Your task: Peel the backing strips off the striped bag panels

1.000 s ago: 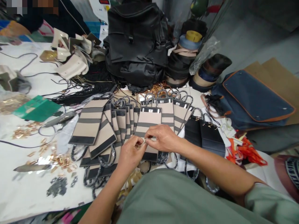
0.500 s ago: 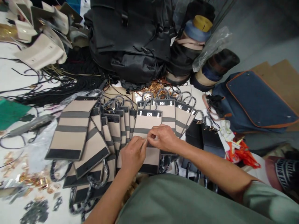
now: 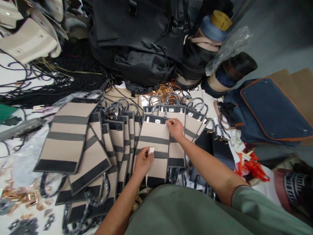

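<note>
Pinched in my left hand (image 3: 143, 162) is the end of a pale strip (image 3: 152, 149), over the lower half of a beige and black bag panel (image 3: 155, 131). My right hand (image 3: 175, 128) has its fingertips closed at the panel's upper right corner, by the black band with white patches; what they hold there, if anything, is too small to make out. More beige panels with wrapped handles fan out to the right, and a stack of them (image 3: 63, 148) lies to the left.
A large black bag (image 3: 137, 29) stands at the back. Strap rolls (image 3: 193, 55) and a navy bag (image 3: 276, 107) are at the right. Black cords (image 3: 80, 65) and small gold metal parts (image 3: 29, 197) lie at the left. Red plastic (image 3: 251, 166) sits near my right arm.
My hands, together at the panel's middle before, are now apart. The right one has moved up to the top corner, and the left holds a pale strip end lower down. The view has shifted slightly.
</note>
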Demonstrator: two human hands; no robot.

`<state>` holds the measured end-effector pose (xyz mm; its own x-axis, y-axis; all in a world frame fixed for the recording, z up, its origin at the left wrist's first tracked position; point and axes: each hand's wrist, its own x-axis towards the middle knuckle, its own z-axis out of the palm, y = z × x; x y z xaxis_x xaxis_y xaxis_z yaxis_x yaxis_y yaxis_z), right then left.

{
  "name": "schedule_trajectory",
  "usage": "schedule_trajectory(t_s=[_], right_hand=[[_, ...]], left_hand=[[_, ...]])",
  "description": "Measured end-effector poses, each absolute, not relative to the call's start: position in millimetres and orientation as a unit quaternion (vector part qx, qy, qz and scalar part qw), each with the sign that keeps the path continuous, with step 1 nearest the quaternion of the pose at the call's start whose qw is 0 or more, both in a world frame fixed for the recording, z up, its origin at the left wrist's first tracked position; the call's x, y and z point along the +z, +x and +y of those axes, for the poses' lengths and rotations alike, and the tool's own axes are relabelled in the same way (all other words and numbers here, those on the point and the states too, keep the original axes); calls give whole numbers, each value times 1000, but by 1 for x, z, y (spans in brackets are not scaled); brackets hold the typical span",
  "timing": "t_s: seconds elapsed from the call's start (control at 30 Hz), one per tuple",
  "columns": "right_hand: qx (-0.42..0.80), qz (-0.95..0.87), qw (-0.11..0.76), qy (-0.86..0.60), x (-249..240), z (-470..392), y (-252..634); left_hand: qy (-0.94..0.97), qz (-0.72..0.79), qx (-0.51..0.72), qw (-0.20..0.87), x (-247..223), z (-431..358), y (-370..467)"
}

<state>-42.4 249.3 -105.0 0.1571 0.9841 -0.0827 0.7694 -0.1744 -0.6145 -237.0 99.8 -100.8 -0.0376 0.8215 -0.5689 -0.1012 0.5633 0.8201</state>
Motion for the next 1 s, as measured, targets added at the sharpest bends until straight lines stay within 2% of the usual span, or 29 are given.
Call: schedule_trajectory(t_s=[0.23, 0.4, 0.47, 0.53, 0.63, 0.83, 0.9, 1.0], right_hand=[[249, -546, 278, -750, -114, 250, -41], [314, -535, 332, -710, -78, 247, -45], [392, -606, 306, -620, -55, 232, -52], [464, -698, 233, -493, -34, 211, -60], [453, -797, 123, -381, -10, 186, -69], [291, -888, 1, -357, 13, 178, -77], [263, -891, -8, -371, 17, 176, -80], [271, -864, 25, -423, 12, 171, -84]], left_hand=[[288, 609, 368, 640, -101, 98, -238], [317, 608, 386, 618, -84, 98, -241], [348, 612, 385, 596, -75, 98, -242], [395, 620, 377, 563, -66, 98, -243], [474, 635, 348, 501, -56, 97, -243], [614, 620, 325, 366, -49, 91, -244], [658, 607, 317, 312, -45, 90, -246], [700, 607, 299, 227, -38, 89, -247]])
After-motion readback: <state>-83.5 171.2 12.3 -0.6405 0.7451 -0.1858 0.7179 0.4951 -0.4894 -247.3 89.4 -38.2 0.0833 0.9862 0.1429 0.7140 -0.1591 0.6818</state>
